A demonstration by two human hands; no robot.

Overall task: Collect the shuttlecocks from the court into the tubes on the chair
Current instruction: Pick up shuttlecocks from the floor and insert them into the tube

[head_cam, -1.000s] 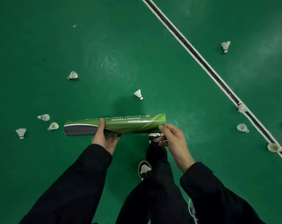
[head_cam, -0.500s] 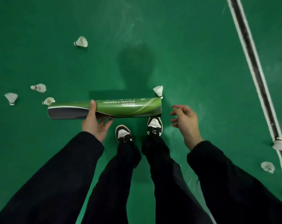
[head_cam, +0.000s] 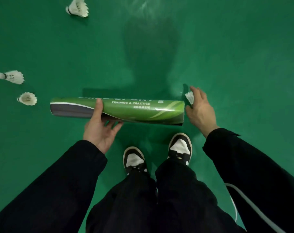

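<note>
Green cardboard wraps the tube [head_cam: 119, 111], which lies level above the court floor [head_cam: 244, 47], held around its middle by the left hand [head_cam: 99, 126], thumb over the top and fingers curled underneath. Just off the tube's right end, the right hand [head_cam: 200, 108] pinches a shuttlecock [head_cam: 190, 98] by its feathers, near that end but not yet inside. To load it well, I would judge the cork should be turned toward the mouth and the tube kept steady, perhaps tipped slightly so the shuttlecock slides in without crushing its skirt. Three more shuttlecocks wait on the floor to the left: one far [head_cam: 77, 8], one at the edge [head_cam: 10, 76], one nearer the tube [head_cam: 27, 98].
</note>
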